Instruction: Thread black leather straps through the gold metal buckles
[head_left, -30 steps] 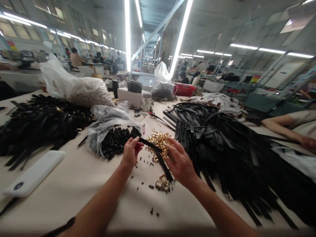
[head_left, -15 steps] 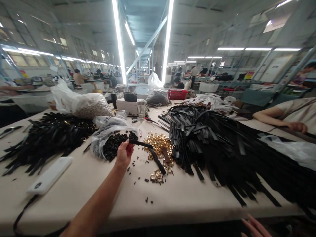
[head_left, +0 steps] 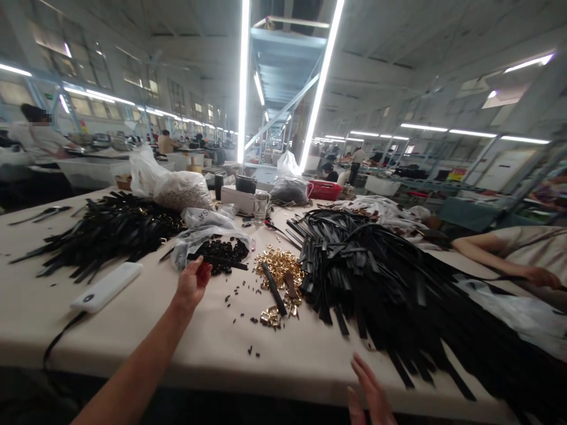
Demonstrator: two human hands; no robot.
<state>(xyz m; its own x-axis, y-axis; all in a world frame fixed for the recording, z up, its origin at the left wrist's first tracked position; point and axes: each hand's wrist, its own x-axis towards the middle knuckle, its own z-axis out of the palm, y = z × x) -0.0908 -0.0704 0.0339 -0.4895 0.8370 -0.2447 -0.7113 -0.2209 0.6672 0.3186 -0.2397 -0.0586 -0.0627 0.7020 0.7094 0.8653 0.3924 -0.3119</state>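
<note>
A short black strap (head_left: 228,263) is pinched in my left hand (head_left: 194,282), over the heap of small black loops (head_left: 217,247) in an open plastic bag (head_left: 181,242). A second black strap piece (head_left: 273,289) lies across the pile of gold buckles (head_left: 278,260), to the right of that hand. A brown piece (head_left: 290,284) rests on the buckles too. Low in the view, my right hand (head_left: 371,392) hovers near the table's front edge, fingers apart and holding nothing. The large bundle of long black straps (head_left: 349,260) is the nearest thing to it.
Another strap heap (head_left: 119,233) lies at left, with a white power bank (head_left: 108,287) and its cable in front. Behind stand a bag of pale pieces (head_left: 181,189), a glass jar (head_left: 261,208) and a red basket (head_left: 325,189). A co-worker's arm (head_left: 491,245) rests at right.
My left hand has drawn left with the strap, which is now apart from the piece on the buckles. My right hand has come further into view, moving left and up.
</note>
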